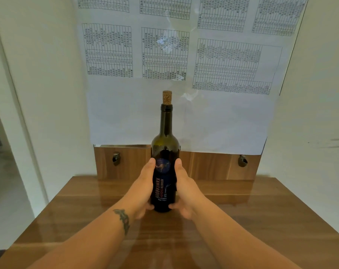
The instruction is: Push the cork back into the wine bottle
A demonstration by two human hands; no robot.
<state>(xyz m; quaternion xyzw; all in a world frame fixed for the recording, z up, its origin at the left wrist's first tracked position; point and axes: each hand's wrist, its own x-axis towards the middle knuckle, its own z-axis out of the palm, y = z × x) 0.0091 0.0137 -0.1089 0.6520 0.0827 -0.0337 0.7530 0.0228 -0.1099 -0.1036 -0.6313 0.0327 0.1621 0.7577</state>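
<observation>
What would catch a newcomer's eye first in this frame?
A dark green wine bottle stands upright at the centre of the wooden table, its cork sticking well out of the neck. The left hand and right hand clasp its labelled lower body. Behind, printed tables cover the wall.

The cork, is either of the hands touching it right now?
Apart. The head view shows both hands wrapped around the bottle's label, the cork untouched above.

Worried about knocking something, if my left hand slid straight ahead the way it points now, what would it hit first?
Probably the brown wooden back panel behind the table; the left hand already grips the dark green glass wine bottle. Depth is unclear.
</observation>
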